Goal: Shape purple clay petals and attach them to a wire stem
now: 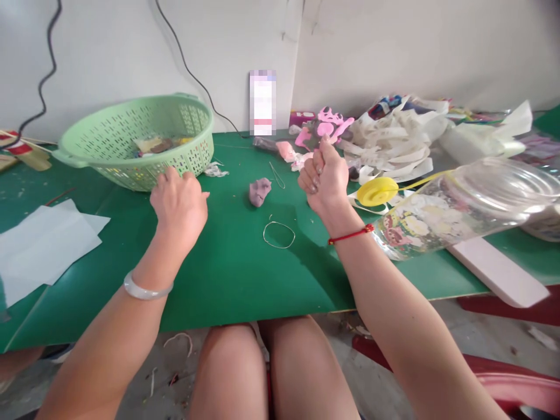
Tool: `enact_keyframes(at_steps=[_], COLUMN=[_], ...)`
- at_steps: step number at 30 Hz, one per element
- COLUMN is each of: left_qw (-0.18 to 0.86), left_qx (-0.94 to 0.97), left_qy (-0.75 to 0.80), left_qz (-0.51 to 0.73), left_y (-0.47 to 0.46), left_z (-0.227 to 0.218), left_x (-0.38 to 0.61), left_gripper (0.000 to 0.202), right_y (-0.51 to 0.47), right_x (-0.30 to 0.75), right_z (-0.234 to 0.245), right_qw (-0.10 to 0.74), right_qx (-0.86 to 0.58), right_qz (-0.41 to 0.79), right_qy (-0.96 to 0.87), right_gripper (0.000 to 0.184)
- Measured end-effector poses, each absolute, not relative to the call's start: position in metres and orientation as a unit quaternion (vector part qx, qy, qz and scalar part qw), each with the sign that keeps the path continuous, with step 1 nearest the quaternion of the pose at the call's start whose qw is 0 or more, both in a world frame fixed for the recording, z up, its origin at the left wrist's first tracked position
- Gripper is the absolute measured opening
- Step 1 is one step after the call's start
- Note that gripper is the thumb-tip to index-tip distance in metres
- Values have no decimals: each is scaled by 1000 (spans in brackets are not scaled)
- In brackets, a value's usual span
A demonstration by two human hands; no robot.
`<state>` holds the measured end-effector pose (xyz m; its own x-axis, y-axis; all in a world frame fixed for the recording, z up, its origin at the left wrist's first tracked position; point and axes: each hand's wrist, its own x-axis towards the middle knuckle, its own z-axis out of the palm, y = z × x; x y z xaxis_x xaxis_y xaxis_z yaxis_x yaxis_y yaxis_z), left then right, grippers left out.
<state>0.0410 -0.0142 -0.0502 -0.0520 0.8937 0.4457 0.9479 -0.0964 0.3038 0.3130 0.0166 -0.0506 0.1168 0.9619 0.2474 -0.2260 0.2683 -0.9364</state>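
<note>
My left hand is closed, back upward, in front of the green plastic basket; whether it touches the basket I cannot tell. Its fingertips are hidden. My right hand is raised in a fist, thumb up, before some pink cut-out pieces; anything inside it is hidden. Between the hands, on the green tabletop, lies a mauve, clay-like lump. Nearer to me rests a thin wire or cord ring, and a narrow loop lies behind it.
A phone leans against the wall. Crumpled white strips heap up at back right. A clear plastic jar, a yellow coil and a white box sit right. White sheets lie left.
</note>
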Motion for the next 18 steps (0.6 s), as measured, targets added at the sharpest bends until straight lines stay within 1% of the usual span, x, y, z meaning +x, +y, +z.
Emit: enact_keyframes(at_steps=[2,4,8,11,13,15,17,18], left_qw=[17,-9,-16,-26,-4,27,25,36], left_qx=[-677,-651,-614,-623,-631,-644,-686,-689], left_qy=[-655,-680,-703,-693,-692,-687,-655,-641], left_qz=[-334,-337,-359,-362,-350,-336,-316,-336], left_y=[-3,7,17,16,11,3,-8,-13], left_z=[-61,-69,-75,-74,-69,-61,-51,-45], left_x=[25,12,-2,-4,-1,9,24,34], left_gripper=[56,64,83,86,83,73,55,48], right_y=[17,17,16,15,15,14,13,12], right_x=[312,311,308,309,310,311,310,308], right_z=[-53,-54,-54,-53,-51,-49,-48,-48], right_qw=[637,634,631,635,632,625,617,613], right_qx=[-383,-382,-384,-379,-372,-371,-375,-378], right_qz=[461,466,475,477,477,468,467,462], right_qy=[-484,-486,-480,-475,-485,-503,-511,-518], right_gripper=[57,57,53,51,52,57,62,63])
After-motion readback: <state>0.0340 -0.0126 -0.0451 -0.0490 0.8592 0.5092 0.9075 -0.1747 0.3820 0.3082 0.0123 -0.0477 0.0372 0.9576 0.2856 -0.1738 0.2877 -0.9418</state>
